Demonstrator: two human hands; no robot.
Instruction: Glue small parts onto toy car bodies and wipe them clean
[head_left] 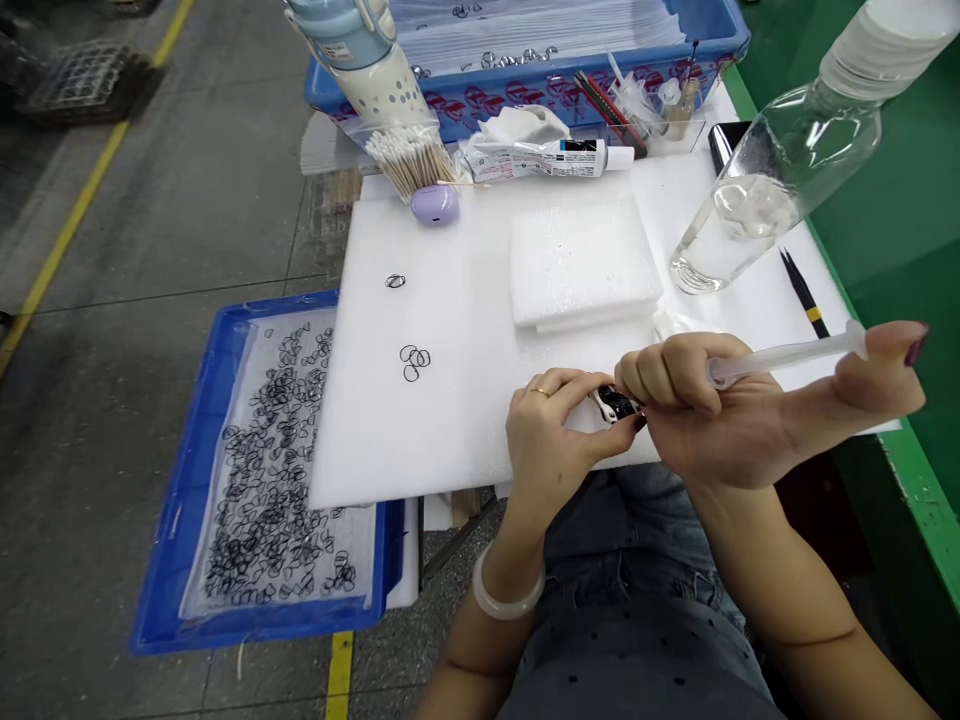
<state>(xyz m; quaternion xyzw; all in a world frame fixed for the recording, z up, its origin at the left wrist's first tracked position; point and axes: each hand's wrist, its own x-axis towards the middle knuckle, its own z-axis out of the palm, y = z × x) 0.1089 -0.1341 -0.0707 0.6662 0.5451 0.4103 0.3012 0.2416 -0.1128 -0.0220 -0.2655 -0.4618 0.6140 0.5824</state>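
My left hand (553,432) pinches a small black and white part (616,403) at the near edge of the white foam board (450,330). My right hand (720,410) is closed round a clear syringe (787,357), with the thumb stretched to its plunger end at the right and the tip pointed at the small part. Three thin black rings (414,362) lie together on the board to the left of my hands, and another ring (394,281) lies farther back.
A blue tray (172,520) of several black rings sits low at the left. A white foam block (581,262), a clear bottle (780,170), black tweezers (804,293), a glue tube (547,158), cotton swabs (409,158), a purple case (435,204) and a blue bin (540,85) stand behind.
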